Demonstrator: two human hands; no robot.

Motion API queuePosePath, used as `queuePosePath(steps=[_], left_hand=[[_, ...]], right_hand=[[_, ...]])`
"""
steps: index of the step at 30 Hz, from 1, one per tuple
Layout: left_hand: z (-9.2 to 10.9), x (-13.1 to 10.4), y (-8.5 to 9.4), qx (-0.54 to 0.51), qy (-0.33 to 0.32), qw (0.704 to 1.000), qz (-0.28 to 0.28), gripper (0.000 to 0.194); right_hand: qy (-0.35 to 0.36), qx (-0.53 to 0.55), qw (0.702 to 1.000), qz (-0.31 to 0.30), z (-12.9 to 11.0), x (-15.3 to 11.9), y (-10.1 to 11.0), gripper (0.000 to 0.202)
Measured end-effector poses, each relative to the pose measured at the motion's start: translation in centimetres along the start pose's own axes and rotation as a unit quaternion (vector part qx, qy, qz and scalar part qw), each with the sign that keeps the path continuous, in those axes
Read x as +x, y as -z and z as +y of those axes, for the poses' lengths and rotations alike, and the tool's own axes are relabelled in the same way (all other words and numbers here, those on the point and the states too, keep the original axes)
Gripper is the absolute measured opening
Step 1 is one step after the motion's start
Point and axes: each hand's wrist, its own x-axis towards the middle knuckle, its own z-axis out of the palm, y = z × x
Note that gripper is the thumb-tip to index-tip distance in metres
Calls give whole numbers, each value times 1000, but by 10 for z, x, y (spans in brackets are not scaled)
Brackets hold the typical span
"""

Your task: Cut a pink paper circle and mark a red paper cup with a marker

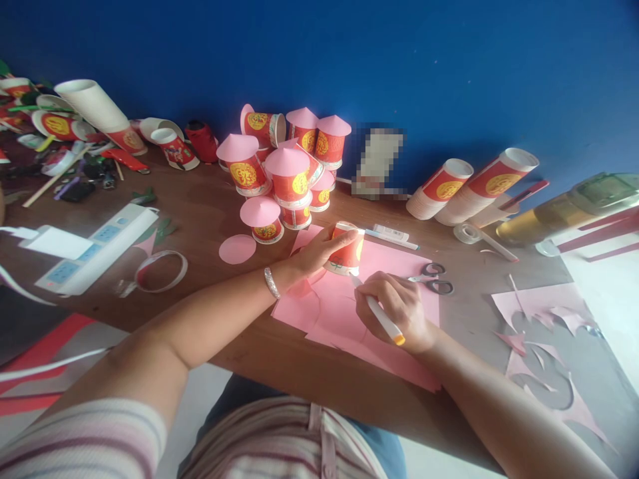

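My left hand [319,254] is wrapped round a red paper cup [344,251] with a yellow emblem, held tilted over pink paper. In my right hand [392,309] is a white marker [384,319] with an orange end, its tip side pointing toward the cup's lower rim. Whether the tip touches the cup I cannot tell. Under both hands lie sheets of pink paper [329,313] with faint curved lines. Scissors [437,279] with dark handles rest on the paper's right edge. A pink paper disc [237,249] lies left of the sheets.
Several red cups with pink cone tops [287,166] stand behind my hands. Cup stacks [444,189], a tape roll [468,233] and a bottle [549,213] are at right, near pink scraps [569,392]. A power strip [97,249] and paper ring [162,271] lie left.
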Motion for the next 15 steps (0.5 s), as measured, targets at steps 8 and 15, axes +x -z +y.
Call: queuePosePath(steps=[8,15], left_hand=[[1,0,-1,-1,-4,1000,-11,56],[4,-1,-2,6,-8,1000,-29,56]], right_hand=[[4,9,1000,2,0,1,0,29],[8,6,1000,6,-2,2,-1,30]])
